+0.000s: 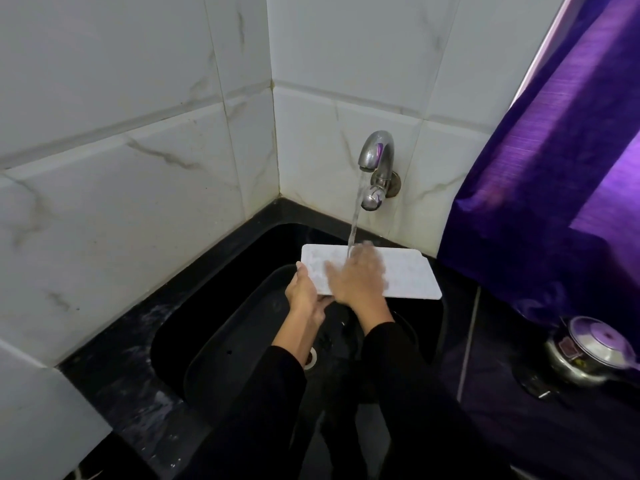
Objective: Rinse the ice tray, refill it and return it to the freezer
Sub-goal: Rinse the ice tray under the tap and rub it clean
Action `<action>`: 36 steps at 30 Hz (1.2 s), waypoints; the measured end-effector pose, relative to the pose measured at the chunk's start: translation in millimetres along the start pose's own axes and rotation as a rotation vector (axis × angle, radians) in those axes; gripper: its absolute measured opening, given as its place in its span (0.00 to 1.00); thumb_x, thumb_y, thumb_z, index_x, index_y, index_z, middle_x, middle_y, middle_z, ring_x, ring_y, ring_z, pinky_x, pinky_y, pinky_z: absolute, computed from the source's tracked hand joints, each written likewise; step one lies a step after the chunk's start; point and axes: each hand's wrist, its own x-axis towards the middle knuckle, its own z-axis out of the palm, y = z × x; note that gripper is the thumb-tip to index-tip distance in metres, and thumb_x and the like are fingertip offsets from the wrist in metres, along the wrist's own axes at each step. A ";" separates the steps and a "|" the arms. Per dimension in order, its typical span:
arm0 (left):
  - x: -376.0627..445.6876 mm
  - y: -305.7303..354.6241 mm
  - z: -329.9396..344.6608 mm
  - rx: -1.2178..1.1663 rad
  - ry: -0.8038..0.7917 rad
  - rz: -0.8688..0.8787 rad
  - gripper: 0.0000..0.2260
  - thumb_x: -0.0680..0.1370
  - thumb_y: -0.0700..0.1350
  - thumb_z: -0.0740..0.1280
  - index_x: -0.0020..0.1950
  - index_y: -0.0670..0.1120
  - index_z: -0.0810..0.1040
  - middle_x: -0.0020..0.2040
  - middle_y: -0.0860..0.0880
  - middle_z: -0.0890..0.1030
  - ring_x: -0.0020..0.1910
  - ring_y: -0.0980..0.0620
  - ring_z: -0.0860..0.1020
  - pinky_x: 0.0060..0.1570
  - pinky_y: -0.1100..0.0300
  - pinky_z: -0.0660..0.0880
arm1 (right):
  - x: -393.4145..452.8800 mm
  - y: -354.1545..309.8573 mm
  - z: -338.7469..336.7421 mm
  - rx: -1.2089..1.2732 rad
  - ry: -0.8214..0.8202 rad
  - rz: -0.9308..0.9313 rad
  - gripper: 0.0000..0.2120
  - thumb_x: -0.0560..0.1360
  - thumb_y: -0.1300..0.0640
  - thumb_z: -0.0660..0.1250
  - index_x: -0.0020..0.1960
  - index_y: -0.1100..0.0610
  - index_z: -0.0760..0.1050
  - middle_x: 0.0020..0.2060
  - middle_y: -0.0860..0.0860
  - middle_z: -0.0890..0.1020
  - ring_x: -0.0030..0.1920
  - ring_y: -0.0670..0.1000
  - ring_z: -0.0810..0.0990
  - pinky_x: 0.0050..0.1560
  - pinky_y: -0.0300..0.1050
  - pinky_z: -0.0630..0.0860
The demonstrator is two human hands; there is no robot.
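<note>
A white rectangular ice tray [412, 275] is held flat over the black sink [214, 306], under the metal wall tap [375, 157]. Water runs from the tap in a thin stream onto the tray. My left hand [304, 292] grips the tray's near left corner from below. My right hand [358, 278] lies flat on top of the tray's middle, fingers spread and blurred, right where the stream lands. It covers the tray's centre. Both arms wear black sleeves.
A black basin [242, 341] sits inside the sink, with the drain [310, 358] beside it. White marbled tiles form the corner behind. A purple curtain [554, 168] hangs at right. A steel lidded pot [585, 351] stands on the dark counter at right.
</note>
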 end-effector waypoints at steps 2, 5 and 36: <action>-0.1 -0.4 -1.5 -0.018 0.010 0.004 0.18 0.81 0.52 0.60 0.58 0.39 0.77 0.49 0.41 0.83 0.48 0.43 0.82 0.50 0.46 0.79 | -9.7 -18.0 7.2 -0.081 -0.018 -0.289 0.31 0.82 0.44 0.47 0.78 0.57 0.45 0.78 0.53 0.47 0.78 0.53 0.46 0.76 0.53 0.45; 1.6 5.1 -7.3 -0.028 0.030 0.016 0.18 0.81 0.53 0.59 0.60 0.39 0.76 0.50 0.41 0.82 0.47 0.43 0.82 0.42 0.47 0.80 | -1.8 -7.8 5.2 -0.185 -0.042 -0.370 0.28 0.82 0.44 0.43 0.79 0.54 0.44 0.78 0.51 0.45 0.78 0.51 0.43 0.75 0.53 0.41; 10.2 6.0 -42.7 0.016 -0.015 0.018 0.20 0.81 0.55 0.57 0.65 0.43 0.73 0.54 0.41 0.82 0.50 0.42 0.81 0.40 0.47 0.79 | -10.4 19.6 -10.8 -0.045 -0.101 0.126 0.49 0.65 0.21 0.52 0.78 0.43 0.45 0.78 0.54 0.40 0.75 0.62 0.34 0.66 0.72 0.32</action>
